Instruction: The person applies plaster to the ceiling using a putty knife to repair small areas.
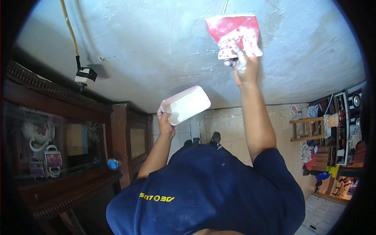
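Observation:
My right hand [244, 66], smeared with white paste, grips a wide red scraper blade [234, 33] and holds it flat against the grey-white plastered wall [156, 39]. My left hand [166, 124] holds a pink-rimmed rectangular tray [186, 104] coated with white paste, raised at chest height to the left of and below the scraper. My blue shirt [211, 192] fills the lower middle of the view.
A dark wooden cabinet [58, 156] with glass doors, a teapot and mugs inside, stands close on the left. A yellow cable [69, 29] runs down the wall to a black-and-white plug [85, 74]. The tiled floor [231, 125] lies below. A wooden stool [305, 129] and clutter are at the right.

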